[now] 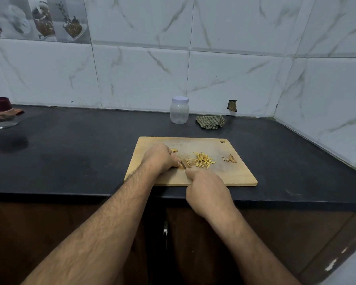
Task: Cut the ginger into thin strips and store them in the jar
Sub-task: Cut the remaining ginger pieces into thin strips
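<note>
Left hand [159, 158], fingers curled, pins a ginger piece [187, 163] to the cutting board [230, 175]. Right hand [207, 191], fingers closed, grips the knife [183, 163] against it. Cut strips [202, 160] lie just beside; the lidded jar [179, 110] stands behind on the surface [80, 153].

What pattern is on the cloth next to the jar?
The cloth has a green and beige check pattern, seen in the head view.

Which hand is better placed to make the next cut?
The right hand: it grips the knife beside the ginger strips, while the left hand holds the uncut ginger.
</note>
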`<action>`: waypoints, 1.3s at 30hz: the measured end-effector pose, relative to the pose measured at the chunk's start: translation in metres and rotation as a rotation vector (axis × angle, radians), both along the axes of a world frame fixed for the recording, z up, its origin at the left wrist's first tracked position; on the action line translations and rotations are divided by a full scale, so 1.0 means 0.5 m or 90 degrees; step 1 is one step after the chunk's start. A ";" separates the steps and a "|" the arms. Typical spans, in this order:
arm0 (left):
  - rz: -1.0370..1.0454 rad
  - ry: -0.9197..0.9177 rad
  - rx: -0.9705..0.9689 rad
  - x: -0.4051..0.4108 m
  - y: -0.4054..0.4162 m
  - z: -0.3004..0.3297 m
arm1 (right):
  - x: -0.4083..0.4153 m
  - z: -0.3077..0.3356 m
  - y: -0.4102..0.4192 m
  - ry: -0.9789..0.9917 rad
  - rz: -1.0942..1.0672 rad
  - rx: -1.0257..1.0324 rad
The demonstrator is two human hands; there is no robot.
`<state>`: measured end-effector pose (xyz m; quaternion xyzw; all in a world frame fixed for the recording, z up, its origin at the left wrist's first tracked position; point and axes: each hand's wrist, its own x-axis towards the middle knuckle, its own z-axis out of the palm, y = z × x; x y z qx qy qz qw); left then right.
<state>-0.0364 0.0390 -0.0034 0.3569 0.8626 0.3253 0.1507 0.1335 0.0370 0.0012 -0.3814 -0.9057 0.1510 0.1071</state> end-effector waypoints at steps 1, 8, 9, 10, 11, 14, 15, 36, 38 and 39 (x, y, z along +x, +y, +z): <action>0.000 -0.001 0.001 -0.002 0.000 -0.002 | 0.010 -0.004 -0.005 -0.005 0.002 -0.001; 0.003 -0.006 0.009 -0.001 -0.002 -0.005 | 0.014 -0.001 0.008 0.038 -0.019 -0.004; 0.004 -0.006 0.011 0.000 -0.003 -0.004 | 0.011 -0.002 0.009 0.047 -0.017 -0.008; 0.004 -0.006 0.010 -0.001 -0.003 -0.004 | 0.009 -0.003 0.010 0.055 -0.015 -0.013; 0.005 -0.006 0.009 0.000 -0.003 -0.004 | 0.006 -0.003 0.010 0.062 -0.015 -0.017; 0.005 -0.002 0.009 0.001 -0.002 -0.004 | -0.002 -0.005 0.015 0.065 -0.010 -0.021; 0.005 0.002 0.009 0.000 -0.002 -0.005 | -0.004 -0.005 0.016 0.066 -0.008 -0.025; 0.023 0.025 0.005 0.000 -0.001 -0.009 | 0.011 -0.009 0.007 0.032 -0.012 -0.010; 0.020 0.029 0.012 0.002 -0.002 -0.011 | 0.007 -0.004 0.009 0.046 -0.020 -0.014; 0.018 0.030 0.018 0.002 -0.002 -0.011 | 0.008 -0.003 0.010 0.049 -0.021 -0.020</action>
